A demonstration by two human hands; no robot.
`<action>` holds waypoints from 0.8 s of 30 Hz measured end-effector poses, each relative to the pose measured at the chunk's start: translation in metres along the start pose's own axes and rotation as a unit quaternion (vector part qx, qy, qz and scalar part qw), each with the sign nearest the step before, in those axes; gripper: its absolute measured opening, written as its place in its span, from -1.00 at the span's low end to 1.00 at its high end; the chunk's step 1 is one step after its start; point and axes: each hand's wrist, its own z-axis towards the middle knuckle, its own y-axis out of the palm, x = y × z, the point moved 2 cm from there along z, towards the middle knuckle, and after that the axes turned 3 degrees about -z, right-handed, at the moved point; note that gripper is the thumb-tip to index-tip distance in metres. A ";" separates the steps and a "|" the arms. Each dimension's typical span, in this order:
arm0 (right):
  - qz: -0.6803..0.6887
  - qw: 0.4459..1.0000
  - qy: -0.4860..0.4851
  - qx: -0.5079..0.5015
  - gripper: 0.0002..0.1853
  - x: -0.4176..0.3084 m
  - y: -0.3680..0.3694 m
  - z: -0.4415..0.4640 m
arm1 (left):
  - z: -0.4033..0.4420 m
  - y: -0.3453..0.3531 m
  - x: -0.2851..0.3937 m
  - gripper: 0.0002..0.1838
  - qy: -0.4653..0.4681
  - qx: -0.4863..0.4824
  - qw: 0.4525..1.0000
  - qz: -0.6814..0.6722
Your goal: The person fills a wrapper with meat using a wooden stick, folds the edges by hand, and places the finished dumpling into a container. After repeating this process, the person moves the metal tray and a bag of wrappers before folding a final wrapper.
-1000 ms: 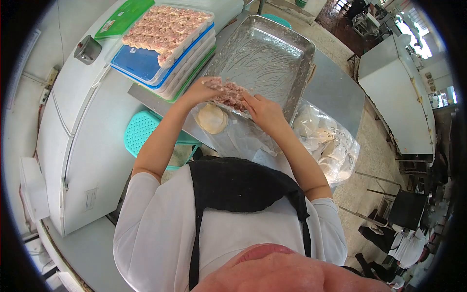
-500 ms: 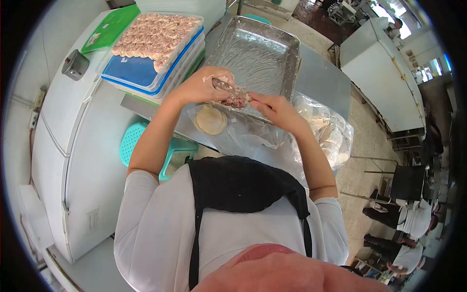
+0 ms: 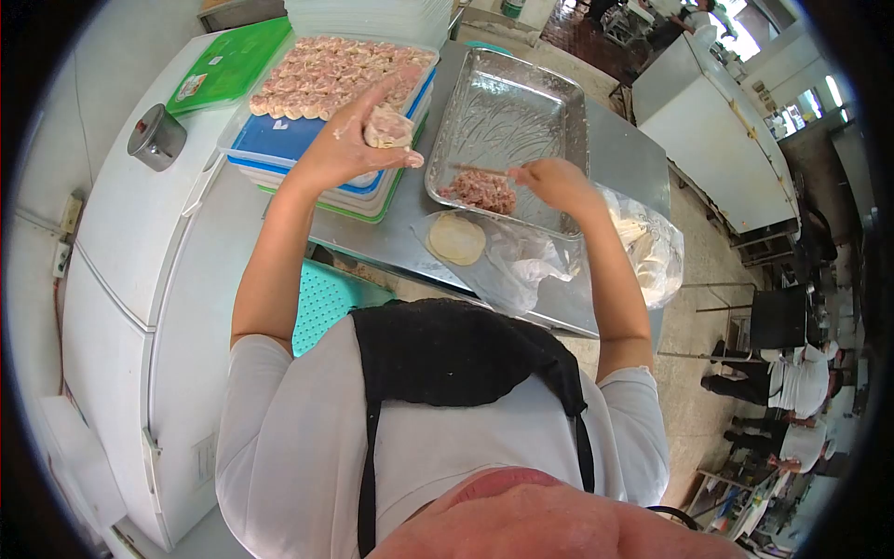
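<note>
My left hand (image 3: 345,149) holds a filled dumpling (image 3: 387,128) between thumb and fingers, over the front right part of a clear container (image 3: 430,70) with rows of dumplings (image 3: 321,70). In my right hand (image 3: 556,184) is a thin spatula (image 3: 480,170), its blade above the minced meat (image 3: 486,191). That meat lies in the near left corner of a metal tray (image 3: 585,121). Round dough wrappers (image 3: 456,238) rest on clear plastic in front of the tray.
Left of the container are a green lid (image 3: 228,67) and a metal pot (image 3: 158,137). A plastic bag of wrappers (image 3: 652,247) lies right of the tray. A turquoise stool (image 3: 326,303) stands below the table. People (image 3: 801,382) are at the far right.
My left hand has moved from the tray to the dumpling container, with the dumpling in it. My right hand has stayed by the tray with the spatula. The view has shifted.
</note>
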 end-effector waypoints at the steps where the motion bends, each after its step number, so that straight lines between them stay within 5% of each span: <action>1: 0.000 1.000 0.005 -0.002 -0.62 0.000 0.017 0.012 | -0.004 -0.007 -0.003 -0.35 -0.001 -0.003 1.000 -0.005; 3: -0.149 0.989 0.002 0.011 -0.64 -0.006 0.050 0.032 | -0.014 -0.016 -0.014 -0.53 -0.130 -0.099 0.975 -0.151; 6: -0.188 0.982 -0.011 0.002 -0.61 -0.019 0.088 0.044 | -0.027 -0.015 -0.014 -0.69 -0.202 -0.150 0.946 -0.204; 10: -0.127 0.992 -0.018 -0.004 -0.59 -0.012 0.085 0.024 | -0.039 0.007 -0.016 -0.69 -0.184 -0.198 0.950 -0.155; 12: 0.200 0.976 0.045 -0.070 -0.59 0.004 0.062 0.007 | -0.043 0.027 -0.024 -0.65 -0.112 -0.174 0.961 -0.185; 15: 0.383 0.914 0.128 -0.041 -0.58 0.017 0.035 -0.019 | -0.040 0.048 -0.026 -0.62 -0.111 -0.217 0.959 -0.142; 19: 0.397 0.911 0.108 0.024 -0.61 0.002 -0.016 -0.053 | -0.024 0.078 -0.032 -0.51 -0.178 -0.189 0.931 -0.255; 20: 0.375 0.923 0.023 0.078 -0.63 -0.003 -0.021 -0.059 | -0.019 0.091 -0.047 -0.45 0.005 -0.143 0.980 -0.138; 21: 0.349 0.926 -0.063 0.130 -0.65 -0.009 -0.026 -0.064 | -0.015 0.094 -0.047 -0.45 0.005 -0.143 0.980 -0.138; 24: 0.171 0.977 -0.082 0.098 -0.70 -0.024 -0.037 -0.074 | -0.007 0.110 -0.048 -0.46 -0.112 -0.246 0.955 -0.121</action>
